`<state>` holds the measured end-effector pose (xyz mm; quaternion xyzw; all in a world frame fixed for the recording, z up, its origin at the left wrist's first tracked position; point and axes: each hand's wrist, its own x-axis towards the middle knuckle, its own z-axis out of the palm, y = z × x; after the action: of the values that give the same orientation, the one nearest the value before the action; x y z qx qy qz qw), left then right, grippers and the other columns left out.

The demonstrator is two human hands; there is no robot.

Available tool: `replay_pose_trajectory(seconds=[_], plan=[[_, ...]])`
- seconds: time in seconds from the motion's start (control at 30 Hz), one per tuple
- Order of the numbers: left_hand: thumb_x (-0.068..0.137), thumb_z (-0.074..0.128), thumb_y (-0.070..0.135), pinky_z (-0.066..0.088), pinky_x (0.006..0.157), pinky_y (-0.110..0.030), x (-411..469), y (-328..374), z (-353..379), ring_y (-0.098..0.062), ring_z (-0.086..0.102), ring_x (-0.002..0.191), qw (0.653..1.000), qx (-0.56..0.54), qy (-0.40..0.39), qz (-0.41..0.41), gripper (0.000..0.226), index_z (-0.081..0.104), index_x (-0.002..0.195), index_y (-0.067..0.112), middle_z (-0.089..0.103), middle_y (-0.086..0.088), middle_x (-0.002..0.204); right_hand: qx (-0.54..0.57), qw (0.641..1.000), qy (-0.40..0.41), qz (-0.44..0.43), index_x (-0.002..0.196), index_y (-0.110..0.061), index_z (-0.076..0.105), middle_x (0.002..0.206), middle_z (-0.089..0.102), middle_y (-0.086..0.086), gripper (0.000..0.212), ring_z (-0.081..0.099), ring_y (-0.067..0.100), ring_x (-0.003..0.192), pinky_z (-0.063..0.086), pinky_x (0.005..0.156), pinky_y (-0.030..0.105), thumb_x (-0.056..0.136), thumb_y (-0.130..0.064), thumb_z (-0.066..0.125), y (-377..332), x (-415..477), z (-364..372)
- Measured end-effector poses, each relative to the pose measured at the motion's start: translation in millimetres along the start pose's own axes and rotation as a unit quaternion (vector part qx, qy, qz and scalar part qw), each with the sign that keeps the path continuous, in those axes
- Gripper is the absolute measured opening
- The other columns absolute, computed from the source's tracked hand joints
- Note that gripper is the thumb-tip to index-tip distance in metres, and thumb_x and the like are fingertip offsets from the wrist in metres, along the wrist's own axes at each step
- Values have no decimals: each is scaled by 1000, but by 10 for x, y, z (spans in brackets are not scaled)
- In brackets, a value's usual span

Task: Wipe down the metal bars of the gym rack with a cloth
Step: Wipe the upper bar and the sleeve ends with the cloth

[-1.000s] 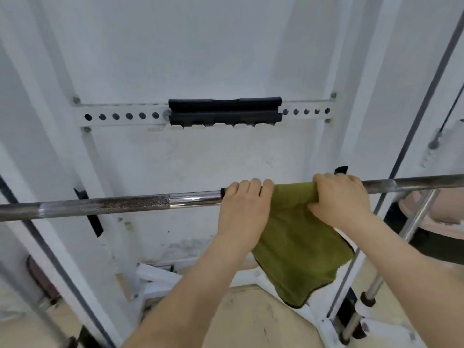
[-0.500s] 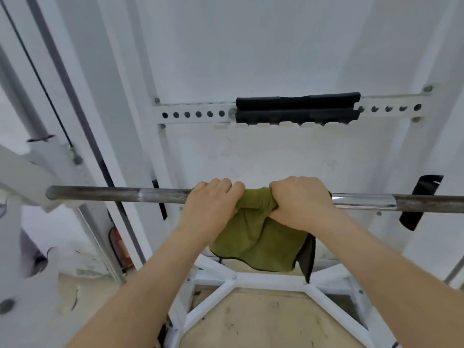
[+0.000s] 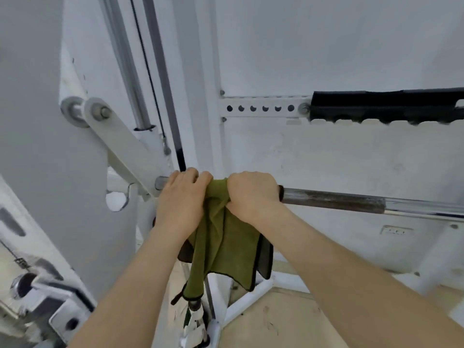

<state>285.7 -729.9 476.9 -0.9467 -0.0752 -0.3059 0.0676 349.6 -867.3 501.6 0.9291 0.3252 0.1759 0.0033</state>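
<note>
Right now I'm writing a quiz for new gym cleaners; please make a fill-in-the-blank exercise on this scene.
1. The olive-green microfibre cloth is bunched between the left hand and the right hand, its loose end hanging ____ them.
2. The bare stretch of the round steel bar runs off toward the person's ____.
3. The black foam pad sits ____ the bar.
4. The white metal strip has a row of round ____.
Missing words: below, right, above, holes.

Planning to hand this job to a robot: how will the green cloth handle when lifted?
Probably floppy: the green cloth hangs in loose folds below the bar. Likely light: it bunches tightly between the left hand and right hand. Released, it might slip off.
</note>
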Motion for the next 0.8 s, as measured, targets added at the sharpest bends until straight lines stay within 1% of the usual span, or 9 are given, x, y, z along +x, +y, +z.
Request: replay_pose_trajectory(seconds=[0.13,0.23,0.33,0.43,0.5,0.57,0.7,0.73,0.8], plan=[[78,61,2,41,90,-36,-5,-229,-8,-24,49,98,999,-3,-3,-45,32,55,106,16,55,-5,108,9,1000,7,3,63,-19,36,63,39,-4,31,34,14,50,19,46,26,89,-15,53,-557,368,15],[81,60,3,38,99,-38,-12,-328,28,-22,48,103,998,-16,-4,-63,30,54,109,13,55,-5,111,6,1000,24,-6,63,-19,38,62,40,-4,30,34,13,49,20,45,26,88,-11,52,-752,475,22],[77,61,9,36,103,-40,-38,-340,39,-22,48,100,995,-36,-4,-90,25,55,101,15,57,-3,104,-6,998,45,-34,74,-18,42,68,51,-4,19,32,14,49,15,46,27,89,-12,53,-718,390,71],[73,57,19,33,104,-42,51,-205,-37,-23,52,95,993,-37,-35,-103,19,51,91,21,58,1,93,1,999,44,-24,84,-17,39,64,38,-3,16,35,18,53,14,46,28,90,-16,54,-470,260,34],[71,56,19,33,102,-40,112,-78,-70,-24,53,93,994,-27,-56,-88,19,49,89,22,58,2,91,-10,999,34,-3,85,-18,38,65,36,-5,16,38,21,59,15,46,28,90,-20,53,-158,92,-12],[72,57,19,33,97,-38,135,148,-79,-24,53,90,996,-40,-55,-55,20,48,89,23,58,3,90,-21,1000,4,21,84,-21,39,71,44,-5,17,42,20,62,20,47,28,90,-30,52,248,-147,-59],[70,58,21,31,85,-34,120,831,-82,-23,53,85,991,-125,-39,30,25,53,94,22,59,4,89,-10,986,-145,81,76,-29,37,80,50,-8,35,51,13,71,34,54,30,77,-59,54,842,-474,-250],[69,57,22,31,87,-35,115,945,-84,-23,54,87,986,-153,-37,47,30,55,100,22,60,4,92,-6,984,-162,79,75,-29,35,80,50,-8,39,51,11,70,35,55,30,74,-62,55,874,-499,-267],[70,57,21,28,99,-35,85,988,-88,-22,53,99,978,-189,-38,82,48,55,118,24,62,4,104,8,988,-147,54,74,-28,34,75,51,-8,38,50,9,64,36,52,29,73,-57,58,803,-481,-250]])
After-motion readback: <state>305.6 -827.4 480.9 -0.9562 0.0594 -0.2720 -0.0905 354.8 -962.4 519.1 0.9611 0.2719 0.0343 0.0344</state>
